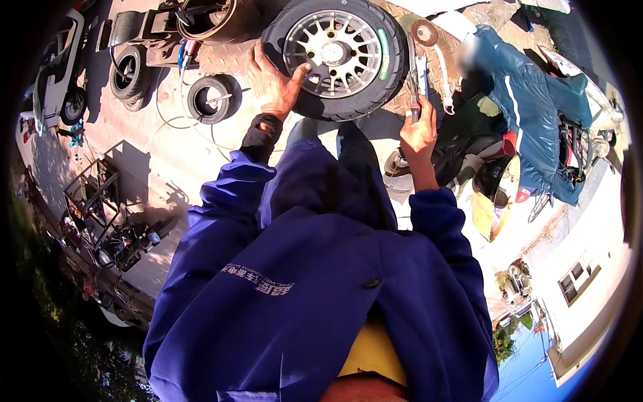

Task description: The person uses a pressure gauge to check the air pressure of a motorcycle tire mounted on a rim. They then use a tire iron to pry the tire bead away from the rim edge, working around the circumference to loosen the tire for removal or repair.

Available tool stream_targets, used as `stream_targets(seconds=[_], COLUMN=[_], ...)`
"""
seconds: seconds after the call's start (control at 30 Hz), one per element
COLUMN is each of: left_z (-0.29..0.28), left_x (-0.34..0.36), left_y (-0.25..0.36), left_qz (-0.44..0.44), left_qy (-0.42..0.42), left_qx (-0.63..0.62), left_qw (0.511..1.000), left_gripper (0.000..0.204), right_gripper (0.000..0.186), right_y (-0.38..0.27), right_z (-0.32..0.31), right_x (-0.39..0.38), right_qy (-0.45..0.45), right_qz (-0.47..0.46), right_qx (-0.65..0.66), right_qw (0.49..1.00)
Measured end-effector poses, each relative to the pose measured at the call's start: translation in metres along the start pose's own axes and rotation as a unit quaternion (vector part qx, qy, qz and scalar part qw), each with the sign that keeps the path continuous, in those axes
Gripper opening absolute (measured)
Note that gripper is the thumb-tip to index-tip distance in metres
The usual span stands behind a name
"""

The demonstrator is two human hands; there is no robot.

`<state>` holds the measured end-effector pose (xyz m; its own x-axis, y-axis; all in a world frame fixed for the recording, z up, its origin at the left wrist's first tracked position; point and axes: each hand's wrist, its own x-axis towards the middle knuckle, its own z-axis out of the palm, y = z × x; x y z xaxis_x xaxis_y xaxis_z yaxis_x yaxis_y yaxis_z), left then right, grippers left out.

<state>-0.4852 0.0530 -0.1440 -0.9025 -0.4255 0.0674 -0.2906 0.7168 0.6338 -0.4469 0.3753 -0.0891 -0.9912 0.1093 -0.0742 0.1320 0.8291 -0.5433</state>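
A black tyre (387, 80) on a silver multi-spoke wheel rim (362, 57) lies flat in front of me at the top of the view. My left hand (276, 86) rests against its left side, fingers spread and thumb reaching over toward the rim. At the tyre's right, my right hand (420, 130) is closed around the dark and red handle of a long metal hand tool (413, 80). Its shaft points away from me alongside the tyre; its exact kind is unclear.
Small loose tyres (210, 99) lie to the left, near a thin hose and a rusty drum (218, 23). Just right of the tool is a rusty round part (424, 32). A blue-green jacket or cover (529, 100) drapes over something at right. A metal frame (94, 191) stands far left.
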Motion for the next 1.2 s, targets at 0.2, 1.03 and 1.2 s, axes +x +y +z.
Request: stream_targets(seconds=[0.2, 1.03, 1.2], left_z=[0.051, 0.120, 0.121], left_x=[-0.162, -0.160, -0.144], left_y=[-0.004, 0.116, 0.097], left_qz=[-0.541, -0.481, -0.509], left_qy=[-0.107, 0.301, 0.196], left_qx=[-0.606, -0.429, -0.402], left_qw=[0.573, 0.702, 0.735], left_gripper=[0.091, 0.052, 0.059], right_gripper=[0.049, 0.041, 0.037], right_y=[-0.037, -0.168, -0.122], right_z=[-0.006, 0.051, -0.010], right_x=[0.035, -0.035, 0.009], right_qy=[-0.143, -0.579, -0.642], right_qz=[-0.048, -0.291, -0.094], right_qx=[0.022, -0.149, -0.016], right_qw=[0.988, 0.747, 0.761])
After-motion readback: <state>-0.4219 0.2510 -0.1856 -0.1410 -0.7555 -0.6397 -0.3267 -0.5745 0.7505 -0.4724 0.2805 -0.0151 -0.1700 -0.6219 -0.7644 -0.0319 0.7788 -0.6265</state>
